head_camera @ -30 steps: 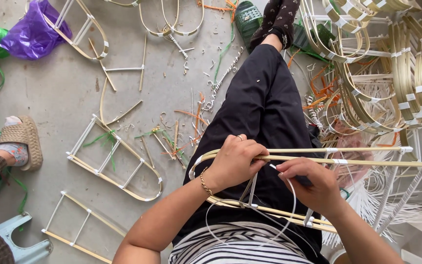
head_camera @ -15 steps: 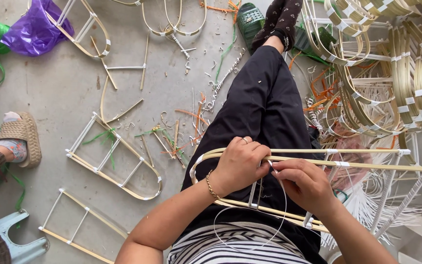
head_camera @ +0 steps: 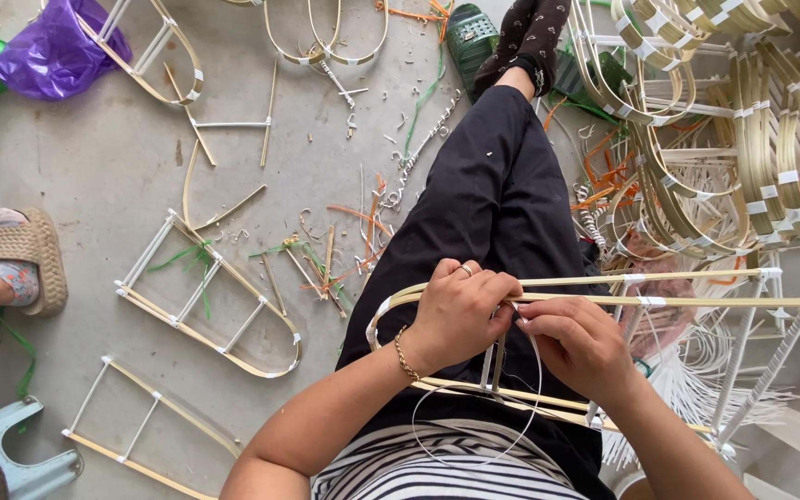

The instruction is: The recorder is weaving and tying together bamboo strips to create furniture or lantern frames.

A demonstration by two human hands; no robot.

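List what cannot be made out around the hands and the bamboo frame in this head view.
- Head view: the left hand covers the spot where it grips the bamboo frame, so the joint under it is hidden.
- The right hand curls over its fingertips; anything pinched there is hidden.
- The thin white strand is too fine to trace where it runs behind the hands.
- The frame's far right end is cut off by the picture edge.

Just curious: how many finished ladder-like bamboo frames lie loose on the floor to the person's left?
3: top frame by the purple bag, middle frame, bottom frame near the stool. Others may lie outside view.
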